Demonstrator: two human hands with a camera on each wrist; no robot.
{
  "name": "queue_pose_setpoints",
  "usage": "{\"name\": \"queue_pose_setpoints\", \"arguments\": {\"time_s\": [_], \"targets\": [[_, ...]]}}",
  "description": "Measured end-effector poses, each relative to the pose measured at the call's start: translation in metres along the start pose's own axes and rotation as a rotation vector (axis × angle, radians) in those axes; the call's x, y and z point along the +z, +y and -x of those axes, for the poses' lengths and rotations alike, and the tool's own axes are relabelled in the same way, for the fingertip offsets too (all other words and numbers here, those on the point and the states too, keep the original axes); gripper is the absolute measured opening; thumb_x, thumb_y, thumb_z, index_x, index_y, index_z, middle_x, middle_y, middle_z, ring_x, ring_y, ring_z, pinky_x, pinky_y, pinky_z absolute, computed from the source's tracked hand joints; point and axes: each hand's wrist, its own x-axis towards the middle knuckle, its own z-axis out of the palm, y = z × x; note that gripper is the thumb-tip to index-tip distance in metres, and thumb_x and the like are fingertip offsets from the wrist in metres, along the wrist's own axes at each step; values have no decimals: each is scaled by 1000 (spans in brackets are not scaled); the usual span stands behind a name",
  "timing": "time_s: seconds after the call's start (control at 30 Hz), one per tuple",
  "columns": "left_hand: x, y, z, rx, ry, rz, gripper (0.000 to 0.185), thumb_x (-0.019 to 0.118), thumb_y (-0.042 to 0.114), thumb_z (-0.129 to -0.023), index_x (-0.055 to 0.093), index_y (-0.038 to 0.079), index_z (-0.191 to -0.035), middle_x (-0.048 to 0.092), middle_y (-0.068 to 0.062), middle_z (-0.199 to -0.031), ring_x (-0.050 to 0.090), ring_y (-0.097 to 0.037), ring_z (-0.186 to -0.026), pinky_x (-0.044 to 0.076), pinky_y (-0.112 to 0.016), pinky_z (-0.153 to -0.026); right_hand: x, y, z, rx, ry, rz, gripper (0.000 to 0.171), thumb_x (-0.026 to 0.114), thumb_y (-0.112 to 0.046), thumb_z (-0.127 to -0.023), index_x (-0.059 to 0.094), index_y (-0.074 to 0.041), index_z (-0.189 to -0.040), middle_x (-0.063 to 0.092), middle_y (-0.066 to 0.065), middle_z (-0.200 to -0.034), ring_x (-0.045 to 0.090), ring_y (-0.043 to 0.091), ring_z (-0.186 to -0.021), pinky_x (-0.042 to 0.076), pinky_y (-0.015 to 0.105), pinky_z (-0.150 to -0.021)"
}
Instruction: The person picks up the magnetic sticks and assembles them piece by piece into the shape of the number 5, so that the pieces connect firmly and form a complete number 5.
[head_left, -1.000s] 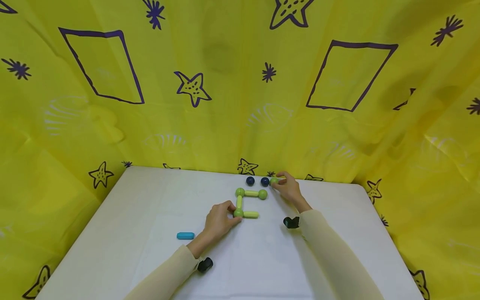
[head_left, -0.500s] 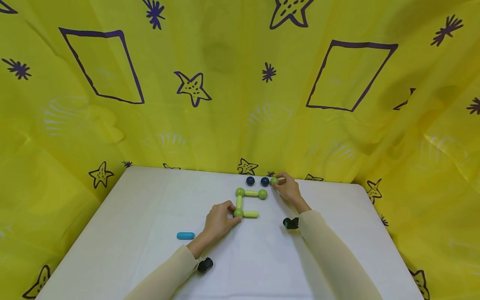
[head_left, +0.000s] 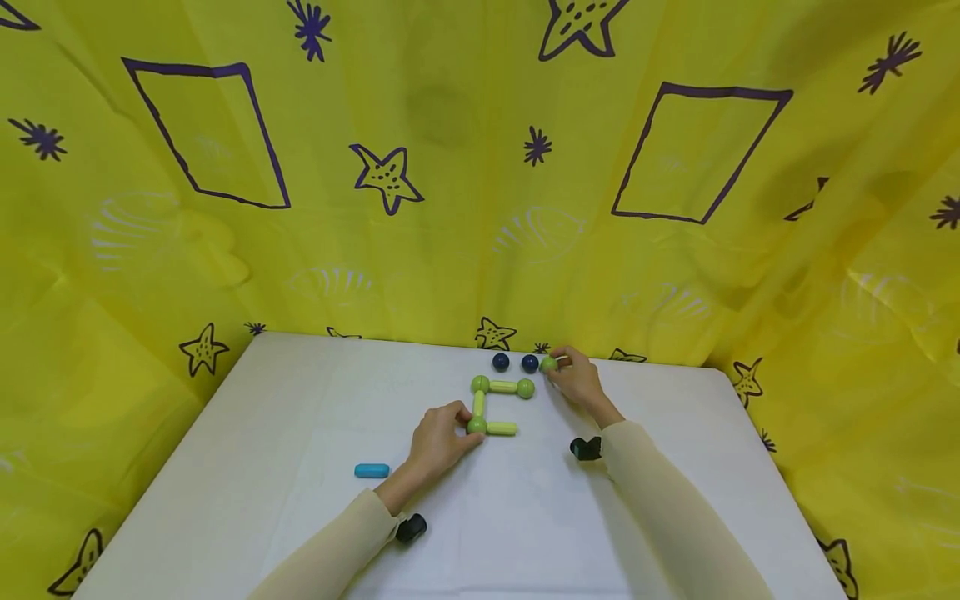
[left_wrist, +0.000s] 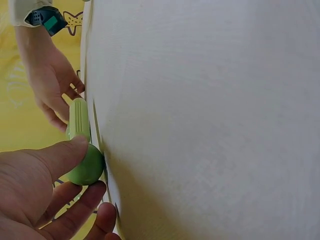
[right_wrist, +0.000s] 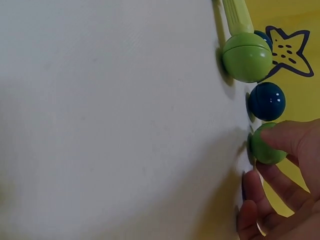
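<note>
Fingers of the right hand point(head_left: 578, 379) pinch a green ball point(head_left: 549, 363) at upper centre of the table point(head_left: 262, 467), beside 2 dark blue balls point(head_left: 515, 362). Left hand point(head_left: 437, 439) pinches the corner ball point(head_left: 477, 426) of the green rod frame point(head_left: 498, 406) mid-frame.

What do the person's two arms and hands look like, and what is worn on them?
Both arms are covered by long, loose, cream sleeves that end at the wrists. The left hand and the right hand are bare, with no gloves or rings visible. A small black device sits under the left wrist, and another black device under the right; the left wrist view shows the latter with a teal part.
</note>
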Motion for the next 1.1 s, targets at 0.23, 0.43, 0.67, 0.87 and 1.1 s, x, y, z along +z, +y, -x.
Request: {"name": "queue_pose_setpoints", "arguments": {"time_s": [0.23,0.43,0.67,0.87,1.1], "targets": [[1,0,1,33,29,-20,25,88,22,-82,70,11,-95,73,-1,-90,66,-16,-83,53,-36,-71,-12,1,8,-71,-84,90,33,71,-15,-96,62,-7,-127,64,22,-128,57,42,-119,44,57,-100],[2,-2,1,36,25,-8,25,88,22,-82,70,11,-95,73,0,-90,65,-15,-83,53,-35,-72,-24,2,18,-143,-130,168,30,73,-16,-95,64,-9,-122,67,20,-125,64,38,-105,50,52,-91],[1,0,1,16,20,15,24,88,22,-83,71,11,-96,73,0,-91,65,-16,-83,52,-36,-73,-36,7,33,-273,-155,160,29,75,-6,-91,66,-8,-118,70,21,-116,69,24,-78,56,40,-74],[1,0,1,14,19,11,24,87,22,-83,71,11,-96,73,-1,-91,65,-17,-84,53,-37,-74,-41,6,51,-314,-192,152,32,75,-6,-92,66,-9,-122,70,19,-118,67,17,-75,55,36,-71],[2,-2,-1,19,20,6,23,87,22,-83,72,10,-96,73,-1,-90,64,-15,-81,53,-35,-72,-30,1,70,-357,-220,160,34,74,-2,-90,67,-9,-122,70,14,-117,59,13,-68,50,31,-65]]}}
